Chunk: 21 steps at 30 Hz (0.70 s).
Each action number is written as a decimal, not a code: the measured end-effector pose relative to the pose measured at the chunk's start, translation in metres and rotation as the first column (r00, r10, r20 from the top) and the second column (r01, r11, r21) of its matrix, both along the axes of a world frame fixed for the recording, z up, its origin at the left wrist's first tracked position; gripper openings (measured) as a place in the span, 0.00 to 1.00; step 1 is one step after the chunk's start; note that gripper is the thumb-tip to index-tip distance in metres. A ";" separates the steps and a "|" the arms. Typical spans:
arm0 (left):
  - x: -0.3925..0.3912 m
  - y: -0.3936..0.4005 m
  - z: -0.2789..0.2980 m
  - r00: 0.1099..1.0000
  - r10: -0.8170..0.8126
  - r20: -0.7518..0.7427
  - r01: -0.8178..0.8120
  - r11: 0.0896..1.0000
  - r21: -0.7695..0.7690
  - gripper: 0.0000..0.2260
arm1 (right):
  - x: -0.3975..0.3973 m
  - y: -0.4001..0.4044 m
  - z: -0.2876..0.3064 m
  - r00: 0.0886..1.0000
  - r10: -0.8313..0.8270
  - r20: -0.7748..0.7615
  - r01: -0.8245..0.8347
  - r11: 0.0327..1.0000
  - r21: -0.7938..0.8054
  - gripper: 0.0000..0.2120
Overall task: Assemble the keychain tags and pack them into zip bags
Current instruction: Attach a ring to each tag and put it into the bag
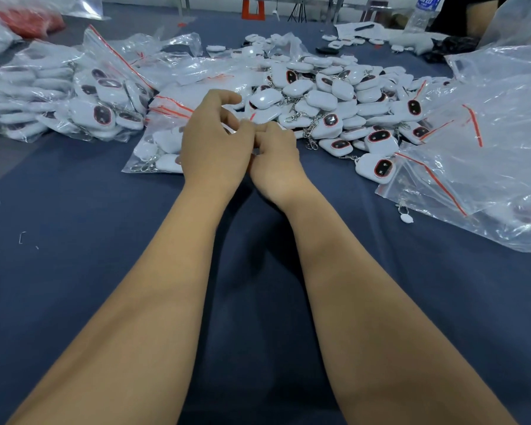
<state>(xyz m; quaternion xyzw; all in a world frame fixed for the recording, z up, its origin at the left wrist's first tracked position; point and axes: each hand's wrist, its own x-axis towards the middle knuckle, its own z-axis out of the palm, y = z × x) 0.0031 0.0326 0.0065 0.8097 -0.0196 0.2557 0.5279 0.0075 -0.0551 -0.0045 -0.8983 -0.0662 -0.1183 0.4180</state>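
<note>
- While both forearms stretch across the dark blue tablecloth, the left hand and the right hand meet at the near edge of the heap of white keychain tags.
- Two hands, fingertips touching each other: the left has its fingers curled with the thumb pressed toward the right hand; the right is curled tight. Something small seems pinched between them, but I cannot tell what, since the knuckles hide it.
- The heap itself holds far too many tags to count; they are rounded white cases, some showing a dark oval window rimmed in red, with metal chains and clasps trailing among them.
- Just left of the heap, under the left hand, lies one zip bag with a red seal line, holding a few tags; I make out about three.
- Farther left of the heap sits a pile of filled zip bags, several, not countable.
- Right of the heap lie loose clear zip bags, at least two red seal strips showing.
- One tag lies at the heap's near right corner, touching those bags.
- Near the bags' near edge, one small white oval piece rests alone on the cloth.
- Beyond the heap, at the far right, stands one plastic water bottle.
</note>
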 end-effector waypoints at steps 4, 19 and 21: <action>0.006 0.002 -0.007 0.994 0.067 -0.091 -0.043 0.971 0.237 0.13 | -0.004 -0.007 0.007 0.984 -0.156 0.085 0.151 0.987 0.053 0.15; 0.010 0.017 -0.013 0.981 0.193 0.027 -0.186 0.887 0.424 0.20 | -0.002 -0.021 -0.003 0.954 -0.297 -0.046 0.288 0.947 -0.142 0.13; 0.004 0.008 -0.009 0.986 0.063 0.152 -0.110 0.939 0.326 0.16 | 0.000 -0.023 -0.002 0.958 -0.283 -0.057 0.280 0.959 -0.045 0.18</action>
